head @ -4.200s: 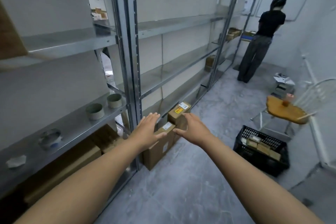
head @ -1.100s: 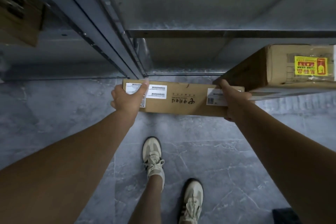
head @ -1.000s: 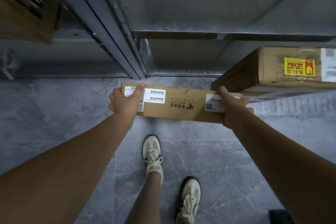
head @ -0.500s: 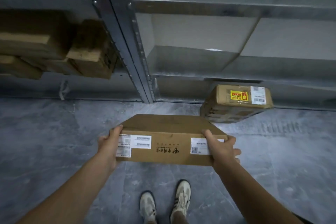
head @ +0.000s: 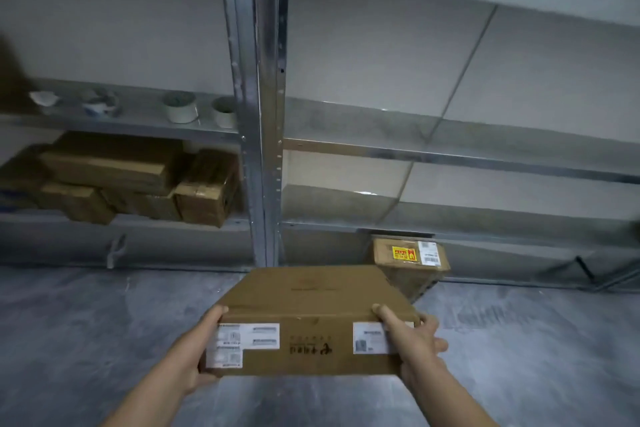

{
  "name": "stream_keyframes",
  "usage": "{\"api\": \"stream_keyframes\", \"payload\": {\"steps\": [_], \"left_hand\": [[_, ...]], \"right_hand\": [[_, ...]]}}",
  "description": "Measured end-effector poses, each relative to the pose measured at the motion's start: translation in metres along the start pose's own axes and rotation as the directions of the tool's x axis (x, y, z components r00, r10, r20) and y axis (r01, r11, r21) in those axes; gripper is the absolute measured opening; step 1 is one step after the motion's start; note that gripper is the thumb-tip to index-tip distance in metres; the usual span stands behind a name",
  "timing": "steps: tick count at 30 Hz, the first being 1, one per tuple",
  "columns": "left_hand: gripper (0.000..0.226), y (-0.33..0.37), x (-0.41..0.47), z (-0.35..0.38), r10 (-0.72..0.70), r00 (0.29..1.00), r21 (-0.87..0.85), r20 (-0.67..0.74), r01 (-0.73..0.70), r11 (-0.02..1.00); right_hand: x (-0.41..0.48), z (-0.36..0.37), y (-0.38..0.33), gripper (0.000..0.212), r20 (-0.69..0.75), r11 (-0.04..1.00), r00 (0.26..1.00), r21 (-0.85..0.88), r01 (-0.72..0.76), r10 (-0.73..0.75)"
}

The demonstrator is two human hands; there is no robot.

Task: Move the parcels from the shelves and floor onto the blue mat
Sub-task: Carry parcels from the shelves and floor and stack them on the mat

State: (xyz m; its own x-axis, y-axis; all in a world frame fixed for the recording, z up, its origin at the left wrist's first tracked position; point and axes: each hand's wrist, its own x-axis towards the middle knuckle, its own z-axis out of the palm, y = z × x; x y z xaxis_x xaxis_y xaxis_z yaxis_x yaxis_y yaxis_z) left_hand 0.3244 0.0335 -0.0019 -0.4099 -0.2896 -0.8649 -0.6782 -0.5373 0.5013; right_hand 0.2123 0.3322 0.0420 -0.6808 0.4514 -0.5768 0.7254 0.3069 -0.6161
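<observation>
L hand [head: 194, 362] + R hand [head: 410, 340] clamp ends of flat parcel [head: 311, 319], lifted clear of floor [head: 86, 340]. Carry step; nxt: turn, find blue mat, not in view.

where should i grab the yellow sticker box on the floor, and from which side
Take the sticker box by its left and right side faces, one hand each, coming low from the aisle side: the lowest shelf sits close over its back, so a reach from above looks blocked. The left hand and right hand both hold the flat box now, so set that down first.
</observation>
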Motion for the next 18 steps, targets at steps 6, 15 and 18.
{"api": "stream_keyframes", "payload": {"steps": [6,15,18], "left_hand": [[0.040,0.022,-0.083,0.004,0.255,0.967,-0.052,-0.021,-0.256,0.965],[0.025,0.007,-0.166,0.033,0.612,0.791,-0.262,-0.007,-0.592,0.762],[0.056,0.003,-0.187,0.040,0.683,0.731,-0.237,0.011,-0.661,0.711]], "right_hand": [[-0.041,-0.056,-0.044,0.095,0.079,0.971,0.972,0.118,0.210,-0.220],[-0.040,-0.174,-0.067,0.047,0.366,0.898,0.875,0.413,0.151,-0.316],[-0.027,-0.212,-0.060,0.061,0.582,0.914,0.764,0.405,0.023,-0.278]]}}
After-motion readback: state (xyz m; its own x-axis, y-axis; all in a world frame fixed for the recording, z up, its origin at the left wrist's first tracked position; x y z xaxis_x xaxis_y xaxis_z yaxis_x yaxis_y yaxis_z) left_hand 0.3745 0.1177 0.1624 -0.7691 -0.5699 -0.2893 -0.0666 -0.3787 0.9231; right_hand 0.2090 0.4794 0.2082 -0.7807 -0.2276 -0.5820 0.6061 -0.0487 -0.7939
